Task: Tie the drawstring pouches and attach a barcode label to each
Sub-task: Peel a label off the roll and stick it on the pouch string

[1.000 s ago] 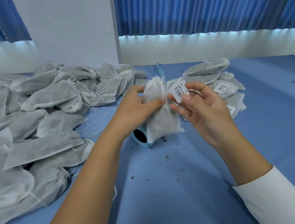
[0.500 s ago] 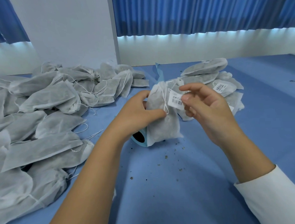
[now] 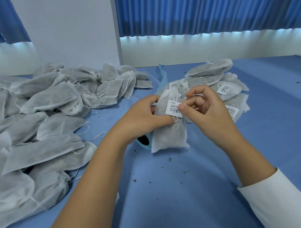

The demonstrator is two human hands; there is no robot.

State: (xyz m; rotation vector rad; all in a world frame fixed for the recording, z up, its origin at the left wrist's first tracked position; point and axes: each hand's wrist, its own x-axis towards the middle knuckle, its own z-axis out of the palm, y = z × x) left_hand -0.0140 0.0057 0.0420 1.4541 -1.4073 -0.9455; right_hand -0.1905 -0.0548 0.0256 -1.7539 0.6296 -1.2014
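Pouch: pouch (image 3: 170, 133) held upright, centre of table (image 3: 167, 190); finished pile (image 3: 231, 86) at 2 o'clock
Left hand (image 3: 144, 117): fingers curled round pouch
Right hand (image 3: 210, 114): fingers pinching barcode label (image 3: 173, 109)
Advice: probably fold label squarely over drawstring (image 3: 176, 120); press firmly

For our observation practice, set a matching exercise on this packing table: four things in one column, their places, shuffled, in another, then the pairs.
1 barcode label
2 label roll
3 unlabelled pouches
4 labelled pouches

A heaped at left
B stacked behind the right hand
C on the held pouch
D on the table behind the held pouch

Pairs: 1-C; 2-D; 3-A; 4-B
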